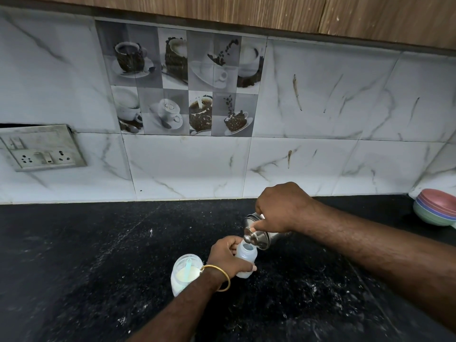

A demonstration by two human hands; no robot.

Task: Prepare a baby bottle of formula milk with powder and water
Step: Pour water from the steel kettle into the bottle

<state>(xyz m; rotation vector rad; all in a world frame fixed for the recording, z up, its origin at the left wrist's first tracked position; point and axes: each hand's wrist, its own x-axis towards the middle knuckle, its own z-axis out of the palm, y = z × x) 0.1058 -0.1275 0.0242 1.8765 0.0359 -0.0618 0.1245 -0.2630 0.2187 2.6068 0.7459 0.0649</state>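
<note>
My left hand (225,257) grips a small translucent baby bottle (246,255), uncapped and standing on the black counter (98,255). My right hand (281,211) holds a steel jug (259,234) tipped toward the bottle, its spout over the bottle's mouth, with one finger on the lid's knob. A thin stream of water runs into the bottle's neck. Left of the bottle stands an open clear container of pale formula powder (186,274) with a light blue scoop (188,266) inside; my left wrist with a gold bangle partly hides it.
A stack of pastel plastic bowls (435,208) sits at the counter's far right corner. A switch and socket plate (40,148) is fixed on the marble-tiled wall at left. Wooden cabinets hang above. White powder specks dot the counter.
</note>
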